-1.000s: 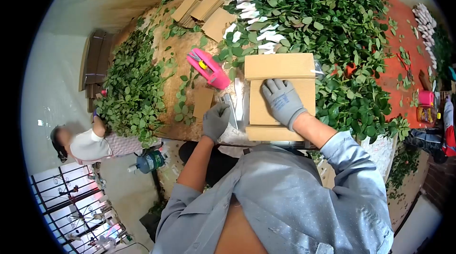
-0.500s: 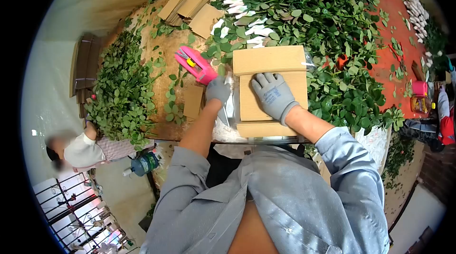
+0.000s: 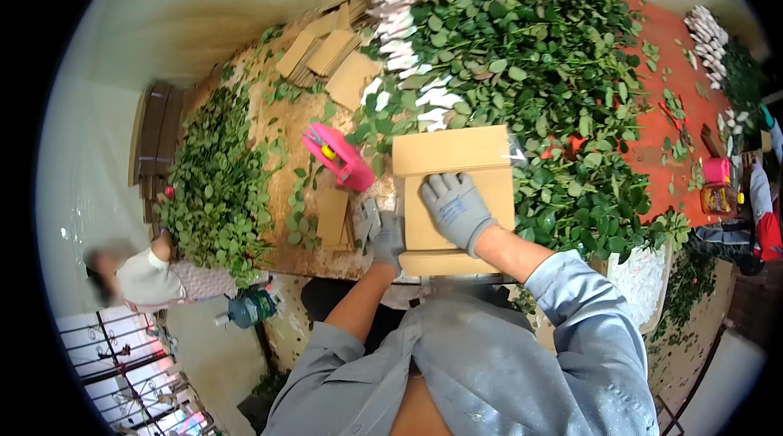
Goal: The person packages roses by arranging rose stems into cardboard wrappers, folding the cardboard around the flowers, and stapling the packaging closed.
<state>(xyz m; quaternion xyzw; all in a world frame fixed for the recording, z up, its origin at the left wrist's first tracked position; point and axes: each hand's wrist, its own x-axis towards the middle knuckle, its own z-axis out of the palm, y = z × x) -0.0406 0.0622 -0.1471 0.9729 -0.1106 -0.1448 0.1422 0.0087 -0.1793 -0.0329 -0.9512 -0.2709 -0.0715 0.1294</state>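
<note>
Folded tan corrugated cardboard (image 3: 497, 191) sat at the near edge of the brown wooden table (image 3: 282, 199), grey-gloved right hand (image 3: 458, 209) on top. Grey-gloved left hand (image 3: 389, 242) was just left of it, slim silver metal tool (image 3: 371, 218) at its fingers. Further left: small flat brown cardboard pieces (image 3: 332, 220). Oblong pink plastic dispenser (image 3: 352, 167) lay behind those; stacked tan cardboard rectangles (image 3: 333, 53) well behind that. Loose green leafy heap (image 3: 216, 183) filled table left. Big green leafy pile (image 3: 522, 53) ran behind and right of the folded cardboard, white-wrapped ends (image 3: 395, 28) along its left side.
</note>
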